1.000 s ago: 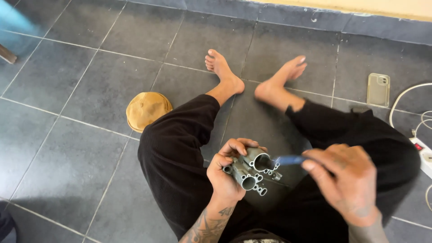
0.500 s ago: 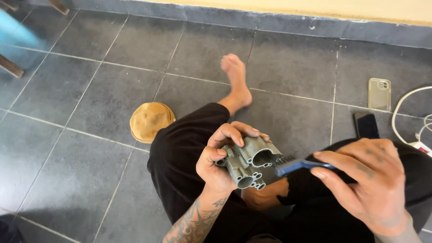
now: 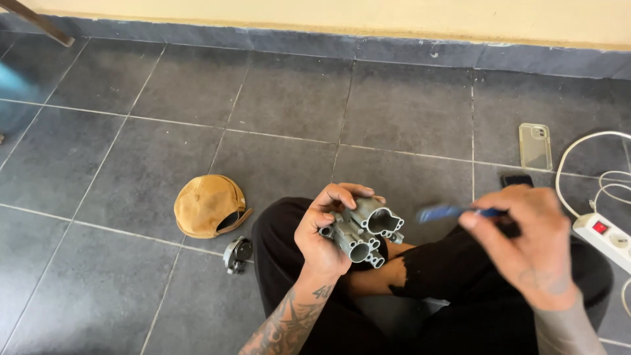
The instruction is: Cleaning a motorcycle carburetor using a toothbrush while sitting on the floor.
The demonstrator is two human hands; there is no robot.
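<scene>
The left hand (image 3: 322, 233) grips a grey metal casting (image 3: 361, 233) above the lap. The right hand (image 3: 526, 243) pinches a blue brush (image 3: 447, 212) just right of it. A tan cap (image 3: 207, 205) lies on the floor at left.

Left hand (image 3: 323, 233) is being curled, fingers wrapped closed in a grip, tattooed forearm angled up from below. Right hand (image 3: 526, 243) is being held level to its right, blurred, thumb and fingers pinched shut, wrist bent.
</scene>
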